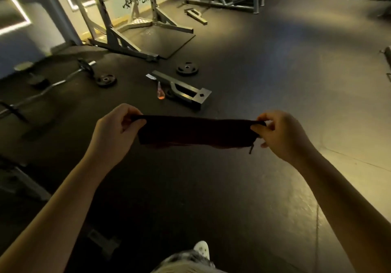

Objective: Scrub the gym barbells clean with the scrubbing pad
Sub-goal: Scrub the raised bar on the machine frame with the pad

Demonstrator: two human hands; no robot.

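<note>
Dark, flat and rectangular, the scrubbing pad [195, 131] is held in the air in front of the person, stretched level between both hands and clear of the floor [275, 71].

- Left hand [112, 128]: fingers and thumb are curled and pinch the pad's left upper corner.
- Right hand [279, 133]: thumb and fingertips pinch the right upper corner; a short loose thread [251, 148] hangs from the pad just below this grip.
- Both forearms are extended forward, with the hands well apart — one at each end of the pad.

The barbell [53, 85], a bar with a bent grip section, lies on the dark floor to the far left, well apart from the pad and untouched by either hand. One plate is mounted near its far end.

Other items on the floor:
- A loose weight plate [106, 80] lies flat just beside the barbell's far end; a second plate [187, 68] lies flat farther right.
- A grey metal frame [184, 90] lies between the second plate and the hands — an orange-tinted object [160, 91], too blurred to identify, lies against its left side.
- A steel rack [118, 29] stands at the rear left, in front of a wall with dark lettering.
- A white shoe [202, 248] shows at the bottom edge.
</note>
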